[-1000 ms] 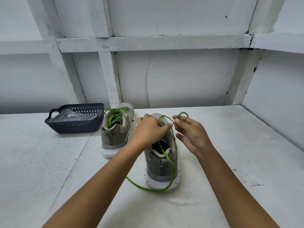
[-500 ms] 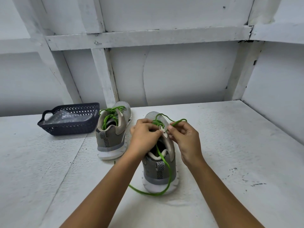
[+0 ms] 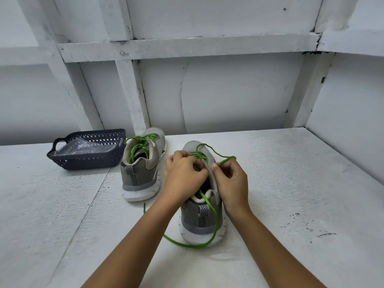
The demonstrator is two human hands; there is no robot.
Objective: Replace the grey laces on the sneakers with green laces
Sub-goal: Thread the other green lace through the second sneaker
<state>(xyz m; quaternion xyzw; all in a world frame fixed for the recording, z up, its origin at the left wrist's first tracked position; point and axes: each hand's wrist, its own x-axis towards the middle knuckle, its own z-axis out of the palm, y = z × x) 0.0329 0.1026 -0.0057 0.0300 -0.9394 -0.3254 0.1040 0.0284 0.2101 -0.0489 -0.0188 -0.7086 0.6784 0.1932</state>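
Pinching the lace (image 3: pixel 216 222), the right hand (image 3: pixel 232 181) is closed on it; the left hand (image 3: pixel 185 173) grips the near sneaker (image 3: pixel 190 215) at its tongue.

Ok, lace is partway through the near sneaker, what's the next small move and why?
Probably draw the right hand back to pull the slack through: it pinches the green lace by the tongue, a loose loop arcs over the toe, and the left hand grips the upper of the near sneaker to steady it.
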